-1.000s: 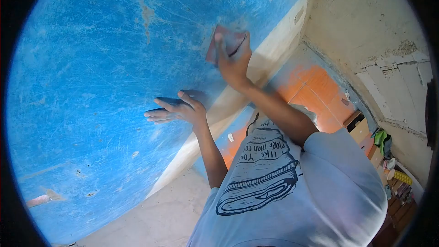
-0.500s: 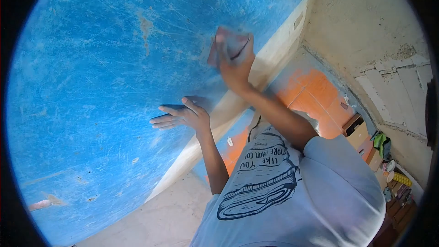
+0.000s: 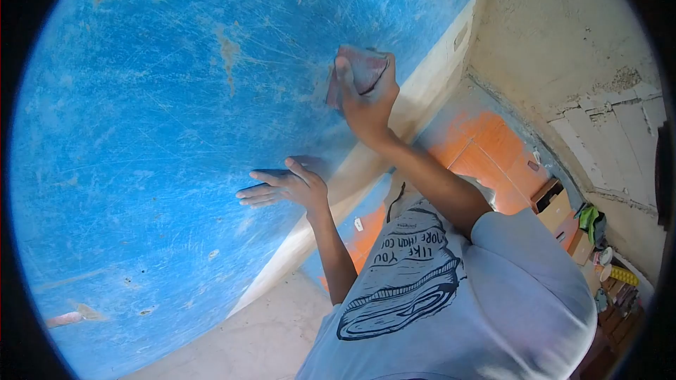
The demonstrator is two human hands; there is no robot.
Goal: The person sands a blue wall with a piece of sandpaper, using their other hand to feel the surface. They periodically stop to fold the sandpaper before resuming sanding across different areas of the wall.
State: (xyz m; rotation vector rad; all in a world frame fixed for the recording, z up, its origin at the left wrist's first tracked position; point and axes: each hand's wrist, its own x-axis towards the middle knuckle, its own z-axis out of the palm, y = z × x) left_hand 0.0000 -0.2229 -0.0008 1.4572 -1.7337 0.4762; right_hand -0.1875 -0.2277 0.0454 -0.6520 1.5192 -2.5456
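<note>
A worn blue painted wall (image 3: 162,134), scratched and patched with pale spots, fills the left and middle of the view. My right hand (image 3: 370,102) grips a dusty reddish-brown pad (image 3: 368,70) against this surface, near its pale lower band; the thumb lies along the pad's left side. Below and to the left, my left hand (image 3: 289,186) rests on the blue paint with its fingers spread and nothing in it. Part of the pad is hidden behind the right hand.
A pale strip (image 3: 422,84) borders the blue area. Beyond it lies an orange and grey-blue floor (image 3: 486,144). A rough beige wall (image 3: 556,28) rises at the right. Boxes (image 3: 553,204), a green and dark cloth (image 3: 591,222) and small items stand at the lower right.
The whole view has shifted slightly. My right hand and the pad appear sharper and a little lower and further right; my left hand still rests on the wall.
</note>
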